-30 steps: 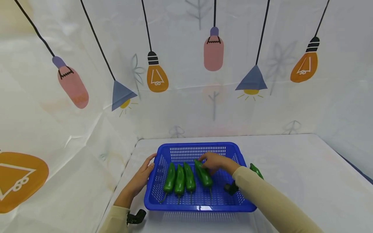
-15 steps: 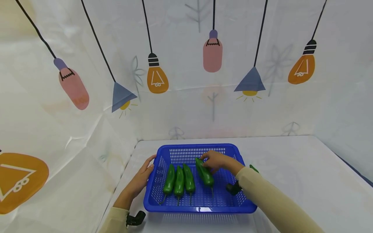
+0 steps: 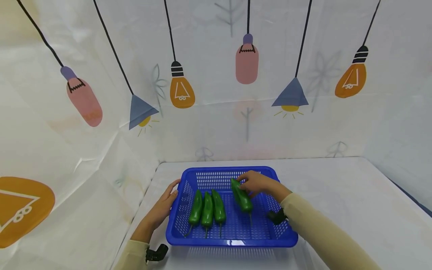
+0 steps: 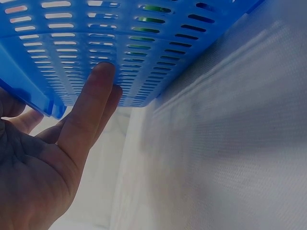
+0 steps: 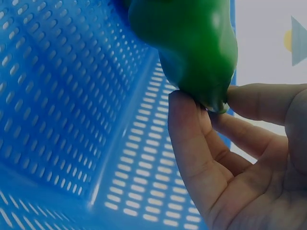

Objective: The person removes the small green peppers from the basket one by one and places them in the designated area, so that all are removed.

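Near the back right inside a blue plastic basket (image 3: 233, 243), my right hand (image 3: 258, 183) pinches a long green pepper (image 3: 242, 198) by its tip end. The right wrist view shows thumb and fingers around the pepper's (image 5: 196, 43) narrow end, above the slotted basket floor (image 5: 144, 158). Its stem points toward me. To its left, three more green peppers (image 3: 207, 213) lie side by side on the basket floor. My left hand (image 3: 163, 204) holds the basket's left rim; in the left wrist view, fingers of the left hand (image 4: 43, 158) press the outer slotted wall (image 4: 144, 52).
The basket stands on a white table (image 3: 337, 195). Behind it rises a white cloth backdrop (image 3: 216, 131) printed with lamps, which also runs along the left side. My right sleeve (image 3: 324, 228) crosses the basket's right edge and covers part of the table.
My right hand has moved up and to the right with the pepper, away from the other three. A green pepper outside the basket's right side has gone behind the sleeve. The left hand keeps its place.
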Tool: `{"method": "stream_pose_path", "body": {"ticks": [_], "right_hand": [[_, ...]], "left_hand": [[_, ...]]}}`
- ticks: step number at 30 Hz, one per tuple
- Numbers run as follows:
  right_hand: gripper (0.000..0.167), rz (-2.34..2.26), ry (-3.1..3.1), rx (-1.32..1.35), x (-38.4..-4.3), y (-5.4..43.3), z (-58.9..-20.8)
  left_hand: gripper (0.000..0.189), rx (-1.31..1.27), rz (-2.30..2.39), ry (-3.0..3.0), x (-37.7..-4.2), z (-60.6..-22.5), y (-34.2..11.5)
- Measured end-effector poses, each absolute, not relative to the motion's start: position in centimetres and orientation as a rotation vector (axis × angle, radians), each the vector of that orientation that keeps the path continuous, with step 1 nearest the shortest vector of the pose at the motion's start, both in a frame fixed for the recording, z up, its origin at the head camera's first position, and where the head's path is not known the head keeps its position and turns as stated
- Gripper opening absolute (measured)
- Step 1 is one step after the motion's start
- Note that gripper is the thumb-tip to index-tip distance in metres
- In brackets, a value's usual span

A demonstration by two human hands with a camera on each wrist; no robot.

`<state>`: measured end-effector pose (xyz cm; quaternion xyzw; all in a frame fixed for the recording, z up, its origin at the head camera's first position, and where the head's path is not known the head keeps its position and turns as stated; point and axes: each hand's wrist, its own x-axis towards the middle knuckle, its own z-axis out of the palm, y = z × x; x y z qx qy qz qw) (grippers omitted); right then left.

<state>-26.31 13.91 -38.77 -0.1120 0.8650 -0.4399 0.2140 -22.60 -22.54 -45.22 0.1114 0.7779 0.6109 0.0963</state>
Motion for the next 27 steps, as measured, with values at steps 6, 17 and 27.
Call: {"method": "stream_pose_path", "body": {"ticks": [6,17,27], "right_hand": [[0.043,-1.264,2.381,-0.326,-26.1,14.9,-38.2],[0.042,-1.290,2.379,-0.335,-26.3,16.0,-38.3],[0.042,-1.289,2.378,-0.367,-26.0,16.9,-37.7]], "left_hand": [[0.048,0.310,1.817,2.309,-22.5,-45.1,-22.4],[0.048,0.311,1.807,2.318,-22.6,-45.2,-22.4],[0.048,0.308,1.814,2.314,-22.8,-45.4,-22.5]]}}
